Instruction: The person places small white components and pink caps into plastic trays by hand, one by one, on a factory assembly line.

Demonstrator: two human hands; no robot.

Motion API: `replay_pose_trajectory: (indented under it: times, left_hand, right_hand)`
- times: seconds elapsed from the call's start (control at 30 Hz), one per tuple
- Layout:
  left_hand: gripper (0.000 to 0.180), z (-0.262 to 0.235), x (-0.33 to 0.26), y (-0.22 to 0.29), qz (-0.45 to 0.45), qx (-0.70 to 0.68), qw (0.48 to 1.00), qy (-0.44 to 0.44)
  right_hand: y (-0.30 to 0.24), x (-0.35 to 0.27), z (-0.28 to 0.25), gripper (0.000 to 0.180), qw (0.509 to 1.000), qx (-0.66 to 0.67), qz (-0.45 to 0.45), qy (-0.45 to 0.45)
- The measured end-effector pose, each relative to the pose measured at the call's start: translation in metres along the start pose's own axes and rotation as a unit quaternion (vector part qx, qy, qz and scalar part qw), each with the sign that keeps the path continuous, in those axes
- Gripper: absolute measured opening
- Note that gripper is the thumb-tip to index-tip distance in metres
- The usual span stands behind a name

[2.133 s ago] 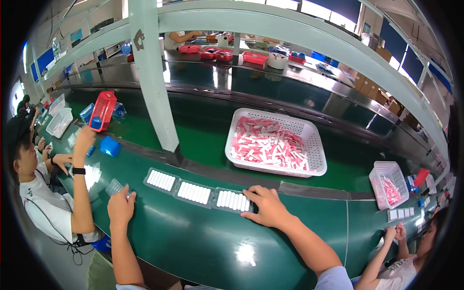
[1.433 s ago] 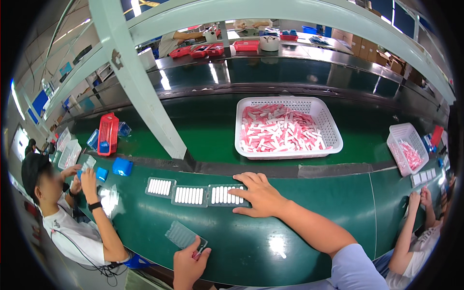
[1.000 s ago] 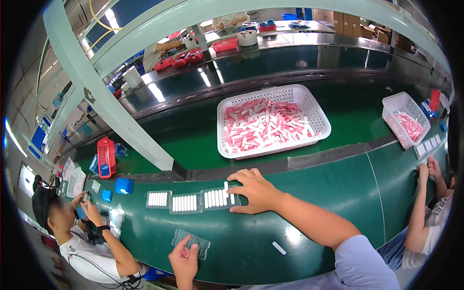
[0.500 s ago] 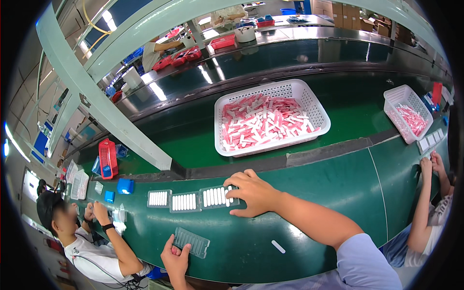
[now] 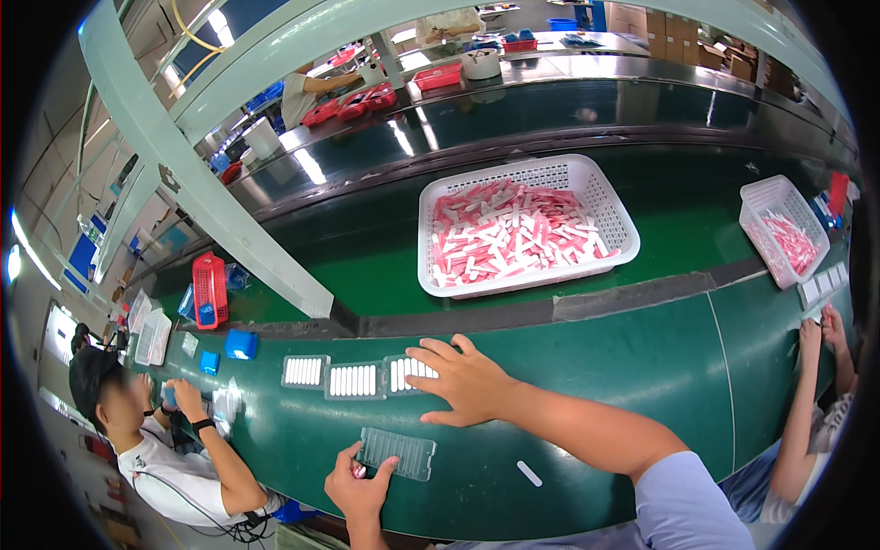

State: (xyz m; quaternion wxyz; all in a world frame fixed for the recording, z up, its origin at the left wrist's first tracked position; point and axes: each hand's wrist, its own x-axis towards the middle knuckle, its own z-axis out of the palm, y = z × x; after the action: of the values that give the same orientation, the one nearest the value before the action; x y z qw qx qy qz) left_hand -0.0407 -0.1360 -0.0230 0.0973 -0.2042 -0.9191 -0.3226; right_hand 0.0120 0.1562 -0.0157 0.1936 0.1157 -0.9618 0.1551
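Note:
Near the front of the green table, my left hand (image 5: pixel 360 486) grips an empty clear plastic tray (image 5: pixel 396 453) with moulded slots, between thumb and fingers. A small pink-and-white bit shows in its curled fingers. My right hand (image 5: pixel 472 383) is spread open, palm down, over a clear tray of white sticks (image 5: pixel 401 373) and hides its right part. Left of it in a row are two more trays filled with white sticks, a middle tray (image 5: pixel 356 380) and a left tray (image 5: pixel 305 371). A single white stick (image 5: pixel 529 473) lies below my right forearm.
A large white basket (image 5: pixel 431 280) heaped with pink and white sticks stands beyond the dark ledge (image 5: pixel 632 296). A smaller white basket (image 5: pixel 768 240) is at right. A slanted metal post (image 5: pixel 234 225) rises at left. Co-workers sit on both sides; blue packs (image 5: pixel 241 345) lie near the left one.
My right hand has spread its fingers and shifted slightly left over the third tray. My left hand and the empty tray have moved a little to the right. The whole view has shifted slightly.

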Motion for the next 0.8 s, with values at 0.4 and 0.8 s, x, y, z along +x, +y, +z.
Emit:
replay_pose_trajectory:
  times: [0.4, 0.8]
  left_hand:
    - [0.051, 0.003, 0.003, -0.001, -0.001, 0.024, 1.0, 0.011]
    - [0.038, 0.005, -0.001, -0.008, -0.007, -0.003, 1.0, 0.019]
  right_hand:
    - [-0.005, 0.007, 0.012, 0.068, 1.0, -0.018, 0.005, 0.018]
    - [0.044, -0.013, -0.016, 0.055, 0.99, 0.074, 0.066, 0.096]
